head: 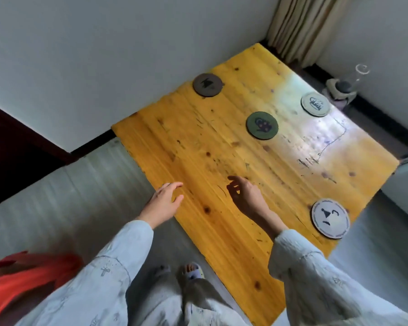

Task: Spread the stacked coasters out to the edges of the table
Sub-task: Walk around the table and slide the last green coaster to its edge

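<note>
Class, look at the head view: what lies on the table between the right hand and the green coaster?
Nothing: the head view shows only bare, scuffed table between the right hand and the green coaster.

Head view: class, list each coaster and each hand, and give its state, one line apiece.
Brown coaster: flat, at the table's wall-side edge.
Green coaster: flat, mid-table, away from any edge.
Grey coaster: flat, near an edge.
White coaster: flat, overhanging an edge.
Left hand: open, empty.
Right hand: open, empty.

Yellow varnished wooden plank table (198,147) glossy, scuffed, glare at far side; round dark-green coaster (262,125) matt, felt-like.
</note>
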A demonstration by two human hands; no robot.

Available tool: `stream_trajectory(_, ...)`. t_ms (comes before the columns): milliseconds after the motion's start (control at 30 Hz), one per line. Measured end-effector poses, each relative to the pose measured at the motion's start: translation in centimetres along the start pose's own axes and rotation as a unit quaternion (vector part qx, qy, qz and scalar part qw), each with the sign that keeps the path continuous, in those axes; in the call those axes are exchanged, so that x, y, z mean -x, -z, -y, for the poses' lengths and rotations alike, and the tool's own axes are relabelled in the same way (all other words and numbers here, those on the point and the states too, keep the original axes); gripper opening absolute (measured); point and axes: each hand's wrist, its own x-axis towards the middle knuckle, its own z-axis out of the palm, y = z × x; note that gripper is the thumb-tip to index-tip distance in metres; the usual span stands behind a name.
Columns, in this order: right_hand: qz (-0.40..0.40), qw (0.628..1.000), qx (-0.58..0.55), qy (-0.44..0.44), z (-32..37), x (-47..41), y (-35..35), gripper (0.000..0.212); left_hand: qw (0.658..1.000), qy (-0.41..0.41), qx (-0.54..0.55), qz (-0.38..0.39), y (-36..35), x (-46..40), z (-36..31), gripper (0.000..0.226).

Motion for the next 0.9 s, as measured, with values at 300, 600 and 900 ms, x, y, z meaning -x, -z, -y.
stream_trajectory(300,-0.06,0.985,-0.055,-0.151,-1.6,-7.4,2.1,0.039,0.981,-0.055,-0.097,0.156,1.2,-13.9,-0.3,0.048)
stream_trajectory(600,-0.094,0.972,0.028,-0.215,-5.3,-15.4,3.3,0.044,0.94,-0.122,-0.253,0.191,-0.4,-24.0,-0.9,0.082)
stream_trajectory(900,-0.088,0.975,0.088,-0.185,-9.8,-26.8,5.8,0.067,0.901,-0.139,-0.364,0.19,-2.7,-28.9,-1.5,0.124)
